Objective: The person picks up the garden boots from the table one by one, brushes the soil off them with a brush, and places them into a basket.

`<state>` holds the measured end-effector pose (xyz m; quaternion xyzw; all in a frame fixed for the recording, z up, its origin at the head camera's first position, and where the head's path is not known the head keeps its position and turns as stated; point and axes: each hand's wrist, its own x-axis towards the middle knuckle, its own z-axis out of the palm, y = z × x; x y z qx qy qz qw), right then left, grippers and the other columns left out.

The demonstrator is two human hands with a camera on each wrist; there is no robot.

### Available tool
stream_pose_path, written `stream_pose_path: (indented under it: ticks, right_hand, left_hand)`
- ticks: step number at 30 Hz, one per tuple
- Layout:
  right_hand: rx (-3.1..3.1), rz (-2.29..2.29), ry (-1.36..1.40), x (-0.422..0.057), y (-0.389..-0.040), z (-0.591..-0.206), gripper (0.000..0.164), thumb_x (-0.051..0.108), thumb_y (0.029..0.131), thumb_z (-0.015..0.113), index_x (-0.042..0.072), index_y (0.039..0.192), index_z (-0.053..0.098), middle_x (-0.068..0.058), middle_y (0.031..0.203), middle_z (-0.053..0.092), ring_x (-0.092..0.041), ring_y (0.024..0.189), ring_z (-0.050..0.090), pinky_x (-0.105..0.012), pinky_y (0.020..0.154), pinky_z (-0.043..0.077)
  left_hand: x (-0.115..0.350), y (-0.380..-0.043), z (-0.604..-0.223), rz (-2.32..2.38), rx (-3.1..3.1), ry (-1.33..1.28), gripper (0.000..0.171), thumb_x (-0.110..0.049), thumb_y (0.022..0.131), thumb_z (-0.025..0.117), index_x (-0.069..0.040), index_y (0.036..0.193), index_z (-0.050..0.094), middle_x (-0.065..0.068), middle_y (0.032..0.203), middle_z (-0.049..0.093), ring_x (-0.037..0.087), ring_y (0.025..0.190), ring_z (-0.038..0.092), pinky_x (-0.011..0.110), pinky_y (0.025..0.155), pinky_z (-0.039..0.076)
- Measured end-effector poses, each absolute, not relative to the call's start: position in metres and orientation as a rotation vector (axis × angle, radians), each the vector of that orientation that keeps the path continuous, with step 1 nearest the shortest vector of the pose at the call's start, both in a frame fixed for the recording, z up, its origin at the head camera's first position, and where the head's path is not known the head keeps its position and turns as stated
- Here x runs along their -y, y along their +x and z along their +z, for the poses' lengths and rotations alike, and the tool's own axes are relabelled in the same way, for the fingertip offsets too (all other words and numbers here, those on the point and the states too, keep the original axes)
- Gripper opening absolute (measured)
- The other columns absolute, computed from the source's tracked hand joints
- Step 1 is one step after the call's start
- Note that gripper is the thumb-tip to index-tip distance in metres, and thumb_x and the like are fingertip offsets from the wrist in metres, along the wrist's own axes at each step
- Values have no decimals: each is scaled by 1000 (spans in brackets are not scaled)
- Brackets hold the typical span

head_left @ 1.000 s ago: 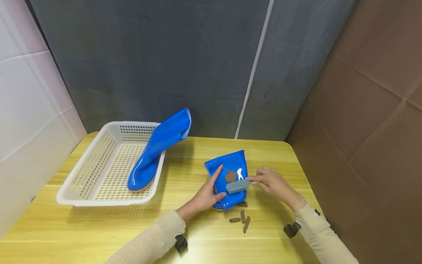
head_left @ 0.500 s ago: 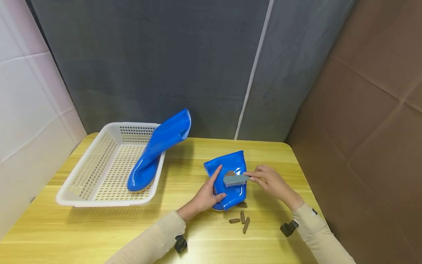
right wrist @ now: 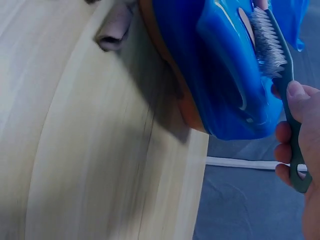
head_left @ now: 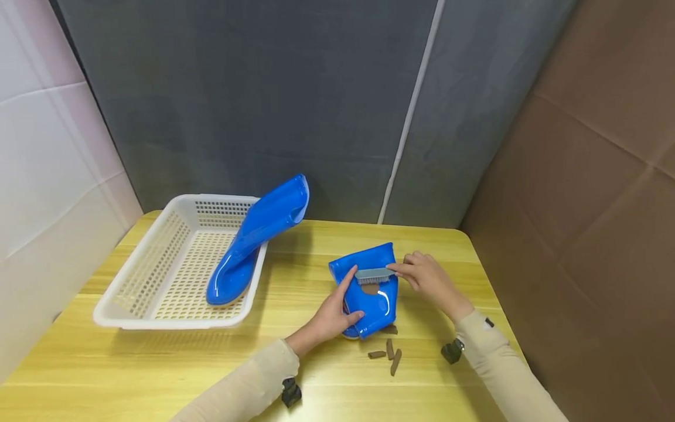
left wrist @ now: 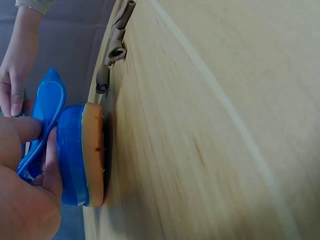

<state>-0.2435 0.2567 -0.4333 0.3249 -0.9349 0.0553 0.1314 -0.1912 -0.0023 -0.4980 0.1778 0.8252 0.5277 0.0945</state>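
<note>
A blue rain boot [head_left: 377, 316] stands at the table's middle right, its upper folded over and carrying a round brown patch [head_left: 370, 289]. Thumb and fingers of my left hand [head_left: 329, 313] pinch the edge of that folded upper; in the left wrist view, the boot's orange sole [left wrist: 93, 155] faces the table. My right hand [head_left: 432, 284] grips the grey-green handle of a scrub brush [head_left: 373, 273]. Its pale bristles [right wrist: 269, 45] lie against the blue upper beside the patch, at the patch's far side in the head view, covering part of it.
At the left is a white perforated basket [head_left: 100, 313], with another blue rain boot [head_left: 263, 217] leaning over its right rim. Several brown rolled pieces [head_left: 390, 350] lie in front of the nearer boot. A grey curtain [head_left: 253, 99] stands behind the table, a brown one [head_left: 590, 193] at right.
My right hand has moved the brush away from me over the upper, from the near side of the brown patch to its far side. The left hand keeps its hold on the boot.
</note>
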Motion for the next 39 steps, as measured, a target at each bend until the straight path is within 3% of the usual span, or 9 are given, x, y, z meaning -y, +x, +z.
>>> stream_pose_path:
  ticks: [14,30,39]
  right_hand:
    - [2852,342,912,-265,-223,-434,30,21,96,64,28,124,70,6,82,57,-10,79,44,-24,71,41]
    - [2853,385,988,-274,-212,-442,27,22,96,63,27,121,72,10,78,53,-6,76,39,-20,69,36]
    - [2810,324,1024,-278,-202,-449,27,19,94,66,26,119,74,11,77,53,-5,76,39,-21,69,37]
  left_hand:
    - [2,-190,-497,1541,-2431,526,102,-14,90,72,-49,155,2,16,164,25,47,141,40,56,102,50]
    - [8,-193,-495,1623,-2236,514,104,-17,87,76,-51,155,4,18,165,18,48,145,34,56,105,48]
    - [8,-192,-492,1606,-2253,530,108,-12,86,76,-49,155,2,17,165,21,46,146,33,57,108,45]
